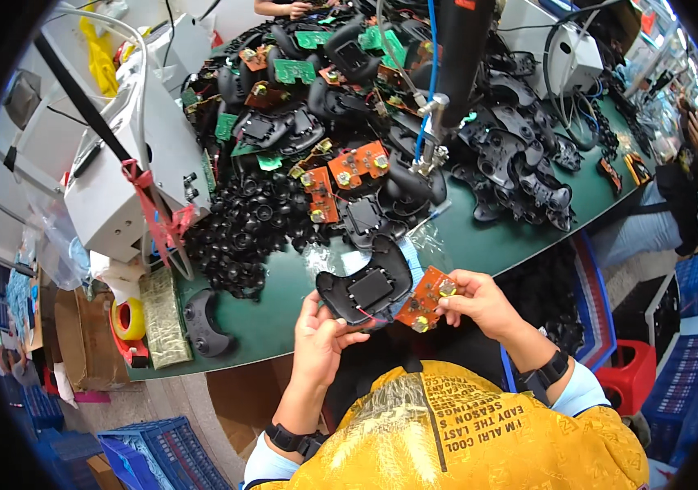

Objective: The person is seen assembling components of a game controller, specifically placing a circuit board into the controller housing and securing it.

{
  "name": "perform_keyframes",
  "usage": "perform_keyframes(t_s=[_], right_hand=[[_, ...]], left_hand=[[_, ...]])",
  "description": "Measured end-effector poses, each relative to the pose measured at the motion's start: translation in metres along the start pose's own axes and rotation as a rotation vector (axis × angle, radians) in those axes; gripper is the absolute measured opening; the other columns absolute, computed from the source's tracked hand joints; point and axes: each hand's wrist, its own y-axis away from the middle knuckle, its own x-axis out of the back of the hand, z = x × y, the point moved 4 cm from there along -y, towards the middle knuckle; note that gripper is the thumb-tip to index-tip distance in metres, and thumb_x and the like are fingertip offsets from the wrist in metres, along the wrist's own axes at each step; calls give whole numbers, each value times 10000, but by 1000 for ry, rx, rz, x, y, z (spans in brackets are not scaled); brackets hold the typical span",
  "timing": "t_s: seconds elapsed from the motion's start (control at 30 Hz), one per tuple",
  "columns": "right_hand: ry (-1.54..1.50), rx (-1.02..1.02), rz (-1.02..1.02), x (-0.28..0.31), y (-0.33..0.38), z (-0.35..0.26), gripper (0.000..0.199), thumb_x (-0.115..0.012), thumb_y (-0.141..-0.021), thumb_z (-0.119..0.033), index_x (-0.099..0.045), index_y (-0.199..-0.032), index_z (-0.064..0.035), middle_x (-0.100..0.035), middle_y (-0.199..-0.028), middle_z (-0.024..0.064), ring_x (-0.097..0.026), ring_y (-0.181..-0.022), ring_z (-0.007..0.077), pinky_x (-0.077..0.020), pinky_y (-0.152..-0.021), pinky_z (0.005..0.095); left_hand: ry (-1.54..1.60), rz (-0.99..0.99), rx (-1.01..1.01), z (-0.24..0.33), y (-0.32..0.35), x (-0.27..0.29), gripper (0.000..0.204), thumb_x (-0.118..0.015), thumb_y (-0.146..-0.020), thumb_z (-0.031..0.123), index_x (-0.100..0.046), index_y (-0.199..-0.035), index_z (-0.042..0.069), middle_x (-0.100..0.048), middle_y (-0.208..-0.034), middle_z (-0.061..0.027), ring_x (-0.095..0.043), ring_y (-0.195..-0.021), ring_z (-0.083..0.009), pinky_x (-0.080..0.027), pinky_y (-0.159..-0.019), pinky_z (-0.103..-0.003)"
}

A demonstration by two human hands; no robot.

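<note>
My left hand (320, 336) grips the lower left of a black game controller back shell (369, 282), its open inside facing up. A black rectangular block, likely a battery, sits in the shell's middle, and thin red wire shows at its lower edge. In my right hand (479, 304) an orange circuit board (424, 302) is pinched at its right edge. Yellow round parts sit on that board, which is tilted close beside the shell's right side. Both pieces are held over the near edge of the green table (263, 331).
A heap of shells and green and orange boards (292, 69) covers the far table, with small black caps (243, 229) nearer. Black controller fronts (512, 151) lie right. Left stand a grey metal box (124, 171), yellow tape roll (128, 318) and lone controller shell (206, 322).
</note>
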Motion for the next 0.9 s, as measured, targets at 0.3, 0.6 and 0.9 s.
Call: perform_keyframes(t_s=[0.3,0.6,0.9], right_hand=[[80,80,188,33,14,3,168,-676,-896,-83,-670,-1045,-6,-668,-829,9,-582,-654,59,-478,-553,215],[-185,-32,91,13,5,-2,169,-685,-931,-155,-641,-1026,-23,-640,-789,11,-559,-581,52,-446,-489,197],[-373,-4,177,1,-15,5,166,-643,-970,-183,-613,-1031,-33,-636,-787,24,-553,-529,67,-428,-422,207]], left_hand=[[-217,7,111,-31,-11,-22,584,-477,-869,-51,-297,-1417,36,-644,-1213,-181,-727,-927,-337,-625,-705,-345],[-256,56,-51,-28,-17,-25,575,-501,-904,-50,-296,-1438,6,-609,-1244,-165,-699,-979,-250,-627,-710,-333],[-589,17,34,-4,-46,-24,553,-603,-878,-12,-447,-1409,-23,-604,-1148,-99,-656,-890,-162,-565,-624,-280]])
